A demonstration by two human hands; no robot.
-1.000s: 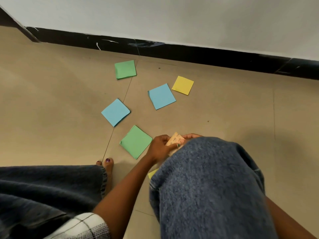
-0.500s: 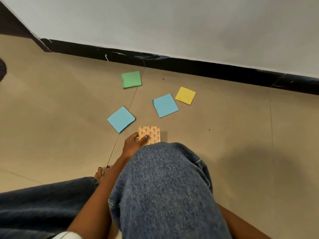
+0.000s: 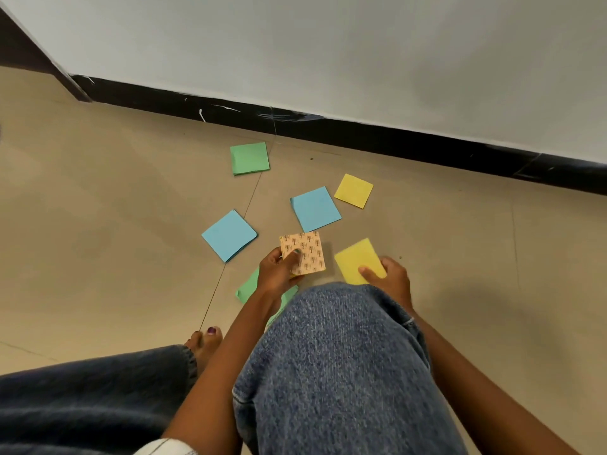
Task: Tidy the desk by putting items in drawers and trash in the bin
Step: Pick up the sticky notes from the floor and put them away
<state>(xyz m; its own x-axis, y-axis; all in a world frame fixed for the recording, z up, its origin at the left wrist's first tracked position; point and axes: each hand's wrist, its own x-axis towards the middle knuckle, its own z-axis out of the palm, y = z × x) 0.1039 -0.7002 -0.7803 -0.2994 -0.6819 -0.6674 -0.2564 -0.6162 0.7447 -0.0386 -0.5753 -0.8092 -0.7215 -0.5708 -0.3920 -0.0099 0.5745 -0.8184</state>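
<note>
1. While the person crouches over the tan tiled floor (image 3: 98, 224), the left hand (image 3: 277, 274) has its grip round a peach patterned paper square (image 3: 305, 252), thumb pressed on its face, and holds it just above the floor.
2. The right hand (image 3: 392, 277) has its grip on a yellow paper square (image 3: 356, 261), thumb on top near the lower right corner; whether that square rests on the floor or is lifted cannot be told.
3. Under the left wrist lies a green square (image 3: 249, 287), partly hidden by the arm and by the raised denim knee (image 3: 335, 356).
4. Further out on the floor lie loose squares, apart from each other: a blue square (image 3: 229, 235) to the left, a second blue square (image 3: 315, 208) just beyond the patterned one, a small yellow square (image 3: 354, 191) near its right corner, and a far green square (image 3: 250, 158) closest to the black skirting board (image 3: 361, 134).
5. A bare foot (image 3: 205, 343) with painted toenails shows at the lower left beside the other denim leg (image 3: 92, 389), below the white wall (image 3: 328, 44).
</note>
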